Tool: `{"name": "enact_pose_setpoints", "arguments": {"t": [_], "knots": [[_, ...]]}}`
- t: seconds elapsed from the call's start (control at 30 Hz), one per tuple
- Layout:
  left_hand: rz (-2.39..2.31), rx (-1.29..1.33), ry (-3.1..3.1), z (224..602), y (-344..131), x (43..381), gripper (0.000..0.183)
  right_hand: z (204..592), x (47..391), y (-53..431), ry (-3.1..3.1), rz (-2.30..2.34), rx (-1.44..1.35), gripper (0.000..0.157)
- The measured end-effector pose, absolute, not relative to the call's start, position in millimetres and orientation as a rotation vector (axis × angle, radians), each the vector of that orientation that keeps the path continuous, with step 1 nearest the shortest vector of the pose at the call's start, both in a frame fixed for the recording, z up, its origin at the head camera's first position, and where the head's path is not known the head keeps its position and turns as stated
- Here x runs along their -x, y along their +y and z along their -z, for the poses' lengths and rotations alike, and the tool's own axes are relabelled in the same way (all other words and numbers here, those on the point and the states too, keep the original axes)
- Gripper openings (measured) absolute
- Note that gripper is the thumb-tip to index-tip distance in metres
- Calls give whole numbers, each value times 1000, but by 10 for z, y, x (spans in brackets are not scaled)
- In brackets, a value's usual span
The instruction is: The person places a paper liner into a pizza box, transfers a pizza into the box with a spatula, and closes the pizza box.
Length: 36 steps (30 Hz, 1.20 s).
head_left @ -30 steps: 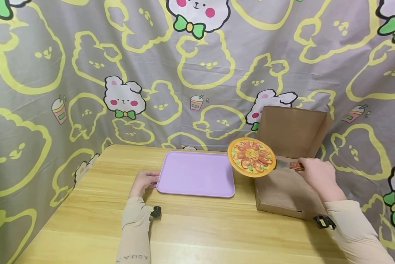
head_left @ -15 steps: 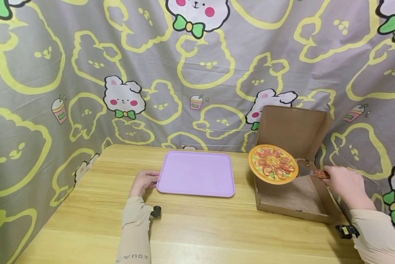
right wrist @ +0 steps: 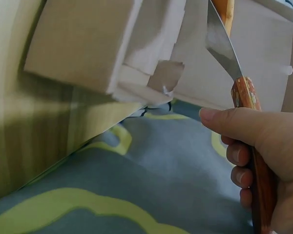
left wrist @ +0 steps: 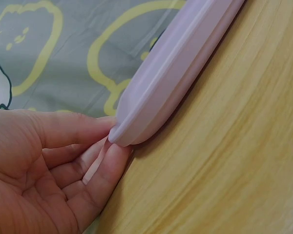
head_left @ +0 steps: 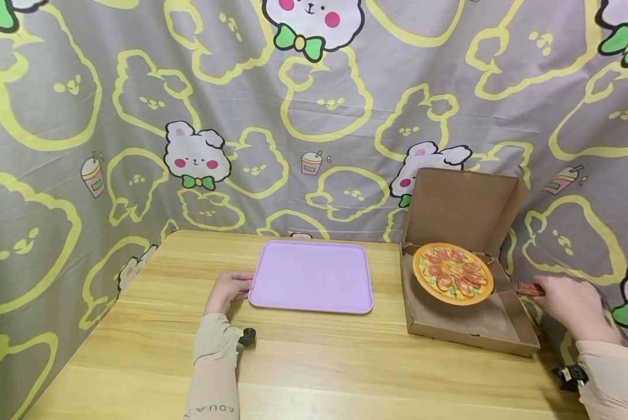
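A purple tray (head_left: 314,277) lies on the table, and my left hand (head_left: 231,290) pinches its left edge. In the left wrist view the thumb and fingers meet at the rim (left wrist: 118,135) of the tray. At the right, my right hand (head_left: 576,306) grips the wooden handle (right wrist: 263,190) of a spatula, whose metal blade (right wrist: 223,46) points away from the hand. A round pizza (head_left: 452,273) with an orange rim sits on that blade, tilted, over the base of a cardboard pizza box (head_left: 447,333). Whether the pizza touches the box floor I cannot tell.
The box lid (head_left: 460,204) stands up at the back, leaning near the patterned curtain (head_left: 272,105). Wooden tabletop (head_left: 314,361) stretches in front of the tray and box. The box sits close to the table's right edge.
My right hand has moved right and down with the spatula, carrying the pizza from beside the tray to over the box base. The left hand and tray have stayed put.
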<state>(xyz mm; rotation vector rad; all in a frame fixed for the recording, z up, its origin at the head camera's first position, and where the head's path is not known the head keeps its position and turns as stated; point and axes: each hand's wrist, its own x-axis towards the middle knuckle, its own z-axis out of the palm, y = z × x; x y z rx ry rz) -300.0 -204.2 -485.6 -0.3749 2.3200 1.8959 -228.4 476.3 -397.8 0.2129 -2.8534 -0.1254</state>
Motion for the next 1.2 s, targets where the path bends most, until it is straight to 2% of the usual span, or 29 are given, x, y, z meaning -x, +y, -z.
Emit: {"name": "enact_pose_setpoints", "arguments": {"t": [0.17, 0.67, 1.2], "knots": [[-1899, 372, 2317, 4869, -2041, 3005, 33, 4024, 2260, 4820, -2821, 151, -276, 35], [-1913, 385, 2318, 4893, -2051, 3017, 33, 4147, 2283, 4819, -2839, 199, -327, 30], [-1901, 388, 2317, 4894, -2046, 3018, 34, 4275, 2336, 4767, -2785, 189, -361, 33]]}}
